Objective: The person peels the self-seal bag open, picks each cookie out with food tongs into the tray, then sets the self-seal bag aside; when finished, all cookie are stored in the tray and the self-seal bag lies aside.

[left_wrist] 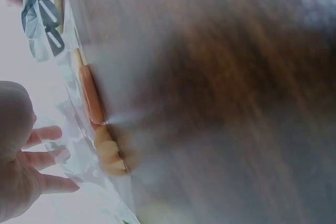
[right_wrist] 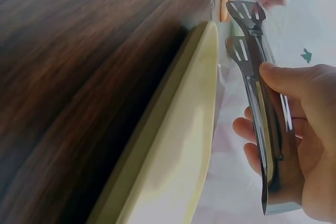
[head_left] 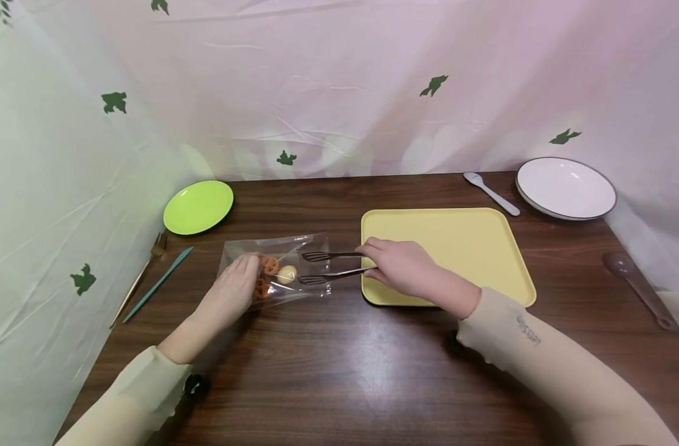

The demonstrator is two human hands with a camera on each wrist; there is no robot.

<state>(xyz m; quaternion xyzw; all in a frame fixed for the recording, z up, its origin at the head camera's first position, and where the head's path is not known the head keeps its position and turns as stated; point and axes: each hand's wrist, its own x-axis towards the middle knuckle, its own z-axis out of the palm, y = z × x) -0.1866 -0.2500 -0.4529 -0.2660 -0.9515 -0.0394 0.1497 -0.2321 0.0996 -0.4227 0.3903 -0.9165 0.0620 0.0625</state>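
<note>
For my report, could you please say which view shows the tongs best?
The right wrist view: the tongs appear largest, nearly whole. The head view shows them smaller, partly hidden; the left wrist, mainly slotted tips.

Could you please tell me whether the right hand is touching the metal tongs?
Touching: the right wrist view shows the right hand gripping the metal tongs, its thumb pressed against them.

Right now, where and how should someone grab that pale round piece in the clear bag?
I'd pinch the pale round piece across its rounded edge, coming from the right with the tongs: the orange pieces lie close on its left.
</note>
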